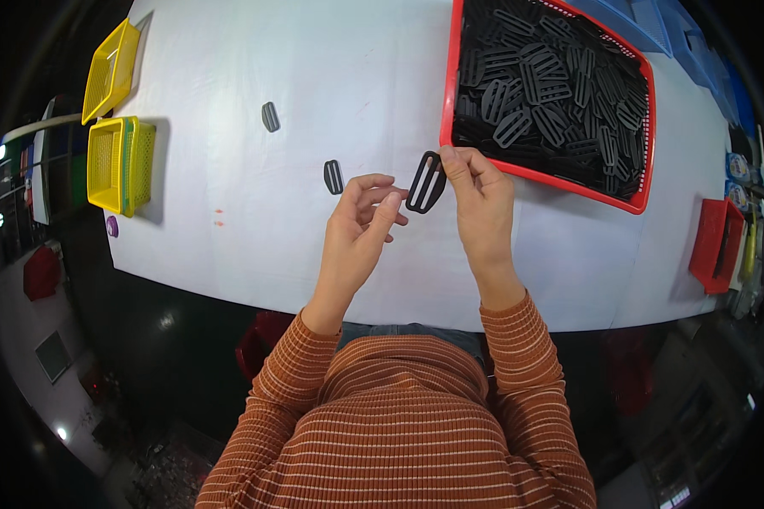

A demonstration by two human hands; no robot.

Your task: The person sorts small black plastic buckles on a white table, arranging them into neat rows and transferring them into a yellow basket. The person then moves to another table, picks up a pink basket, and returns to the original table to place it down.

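A black plastic slide buckle (425, 182) is held up over the white table (255, 254) between both hands. My right hand (482, 204) pinches its upper right edge with thumb and fingers. My left hand (361, 229) touches its lower left edge with fingertips, the other fingers curled. Two more black buckles lie flat on the table: one (334, 176) just left of my left hand, another (270, 116) farther back and left.
A red tray (542, 174) heaped with several black buckles sits at the back right. Two yellow baskets (120, 163) (110, 69) stand at the left table edge. A small red bin (715, 246) is at the right, blue trays (645, 21) behind.
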